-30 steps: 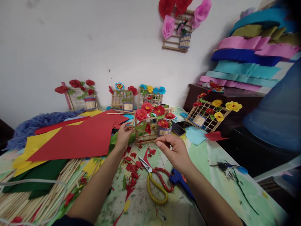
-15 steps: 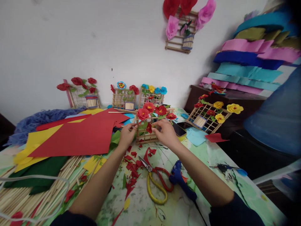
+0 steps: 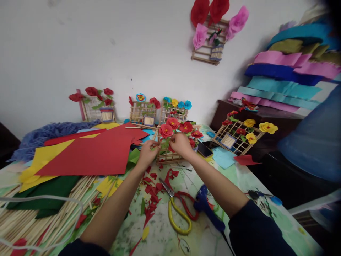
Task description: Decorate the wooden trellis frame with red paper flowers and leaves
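A small lattice of thin sticks [image 3: 170,157] stands on the table, with red paper flowers [image 3: 173,123] along its top and green paper leaves [image 3: 165,145] on its face. My left hand [image 3: 147,153] pinches the lattice's left edge, fingertips closed around the stick. Across the lattice's front, my right hand [image 3: 182,145] has its fingers closed over a small red paper flower, mostly hidden behind them. Nearer to me lie scissors [image 3: 179,209] with one yellow and one red handle. A blue glue gun [image 3: 209,209] rests beside them, under my right forearm.
Red paper sheets [image 3: 90,154] and a bundle of sticks [image 3: 53,220] cover the left side. A phone [image 3: 204,149] lies right of the lattice. Another flowered lattice [image 3: 237,135] leans at the right. Red scraps [image 3: 153,199] are scattered in front. Coloured paper rolls [image 3: 287,74] are stacked at the back right.
My right hand has shifted left across the lattice and now covers most of the small red flower. My left hand keeps its hold on the edge. The view has shifted slightly.
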Tool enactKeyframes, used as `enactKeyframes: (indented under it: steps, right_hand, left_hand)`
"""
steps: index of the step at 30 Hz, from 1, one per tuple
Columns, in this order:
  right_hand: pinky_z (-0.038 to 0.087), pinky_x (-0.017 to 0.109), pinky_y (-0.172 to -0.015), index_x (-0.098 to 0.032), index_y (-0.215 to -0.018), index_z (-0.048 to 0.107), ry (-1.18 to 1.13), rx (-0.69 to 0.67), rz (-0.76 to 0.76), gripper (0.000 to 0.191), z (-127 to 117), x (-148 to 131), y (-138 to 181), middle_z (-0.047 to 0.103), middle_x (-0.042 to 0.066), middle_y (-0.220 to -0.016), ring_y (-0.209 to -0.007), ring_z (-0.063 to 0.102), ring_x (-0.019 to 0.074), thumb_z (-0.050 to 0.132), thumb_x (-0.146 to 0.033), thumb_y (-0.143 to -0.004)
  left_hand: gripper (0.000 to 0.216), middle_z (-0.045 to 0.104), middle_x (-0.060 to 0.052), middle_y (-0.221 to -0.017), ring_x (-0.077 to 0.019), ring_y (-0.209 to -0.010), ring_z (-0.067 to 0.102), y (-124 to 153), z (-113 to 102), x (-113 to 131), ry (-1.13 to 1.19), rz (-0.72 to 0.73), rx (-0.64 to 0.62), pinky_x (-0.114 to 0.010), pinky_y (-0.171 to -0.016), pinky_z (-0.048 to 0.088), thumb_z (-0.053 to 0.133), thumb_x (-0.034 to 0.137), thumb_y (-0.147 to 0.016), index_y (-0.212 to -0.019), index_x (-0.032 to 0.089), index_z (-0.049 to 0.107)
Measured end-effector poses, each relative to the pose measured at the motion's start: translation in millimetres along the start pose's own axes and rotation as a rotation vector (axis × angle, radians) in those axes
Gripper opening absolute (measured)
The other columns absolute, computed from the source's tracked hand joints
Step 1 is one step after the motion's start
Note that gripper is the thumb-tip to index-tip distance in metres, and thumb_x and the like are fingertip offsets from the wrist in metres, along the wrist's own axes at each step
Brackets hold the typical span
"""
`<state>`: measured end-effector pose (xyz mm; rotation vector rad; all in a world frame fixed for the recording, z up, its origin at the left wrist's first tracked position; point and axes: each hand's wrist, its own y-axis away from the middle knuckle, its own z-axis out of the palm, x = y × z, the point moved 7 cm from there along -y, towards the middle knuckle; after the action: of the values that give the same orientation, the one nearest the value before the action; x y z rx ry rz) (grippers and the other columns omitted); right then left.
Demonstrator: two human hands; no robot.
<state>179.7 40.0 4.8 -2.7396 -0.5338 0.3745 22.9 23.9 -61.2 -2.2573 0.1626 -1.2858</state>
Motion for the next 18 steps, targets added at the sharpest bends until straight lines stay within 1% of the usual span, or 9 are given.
enactKeyframes:
  steps: [6, 9, 12, 15, 18]
  right_hand:
    - [0.04, 0.028, -0.071, -0.014, -0.081, 0.073, -0.033, 0.052, -0.013, 0.019, 0.2, -1.4, -0.8, 0.071, 0.013, -0.086, -0.082, 0.062, 0.0219, 0.054, -0.019, -0.082]
    - [0.04, 0.029, -0.074, -0.014, -0.085, 0.072, -0.016, 0.096, -0.015, 0.02, -1.7, -1.8, 1.6, 0.069, 0.013, -0.09, -0.086, 0.06, 0.0226, 0.053, -0.018, -0.083]
    - [0.04, 0.03, -0.077, -0.014, -0.087, 0.072, -0.006, 0.103, -0.02, 0.022, -3.5, -3.0, 5.0, 0.068, 0.013, -0.091, -0.089, 0.058, 0.0227, 0.051, -0.018, -0.085]
    - [0.039, 0.03, -0.08, -0.014, -0.09, 0.072, -0.021, 0.122, -0.035, 0.024, -9.9, -5.1, 12.5, 0.067, 0.012, -0.089, -0.089, 0.057, 0.022, 0.049, -0.016, -0.087]
    - [0.038, 0.031, -0.083, -0.016, -0.093, 0.072, -0.07, 0.185, -0.074, 0.023, -22.1, -9.3, 27.8, 0.066, 0.01, -0.09, -0.091, 0.055, 0.0217, 0.049, -0.015, -0.088]
  left_hand:
    - [0.018, 0.066, -0.007, -0.086, -0.0233, -0.085, 0.059, -0.4, 1.8, -4.4, 0.051, -0.015, -0.012, -0.037, -0.08, 0.044, 0.063, 0.032, -0.067, -0.078, 0.019, 0.069]
    - [0.019, 0.067, -0.007, -0.085, -0.024, -0.084, 0.059, -0.5, 1.7, -7.5, 0.093, -0.033, -0.006, -0.037, -0.08, 0.044, 0.063, 0.033, -0.067, -0.078, 0.019, 0.07]
    - [0.019, 0.067, -0.007, -0.083, -0.0238, -0.082, 0.06, -0.4, 0.6, -9.4, 0.118, -0.052, 0.003, -0.037, -0.079, 0.044, 0.064, 0.034, -0.067, -0.076, 0.019, 0.07]
    - [0.023, 0.068, -0.008, -0.084, -0.0237, -0.08, 0.061, -0.4, -1.3, -9.4, 0.116, -0.065, 0.0, -0.036, -0.076, 0.045, 0.062, 0.038, -0.069, -0.078, 0.018, 0.069]
    - [0.028, 0.069, -0.009, -0.085, -0.0236, -0.078, 0.062, -0.8, -4.9, -9.6, 0.12, -0.082, 0.016, -0.036, -0.074, 0.045, 0.06, 0.041, -0.07, -0.08, 0.017, 0.069]
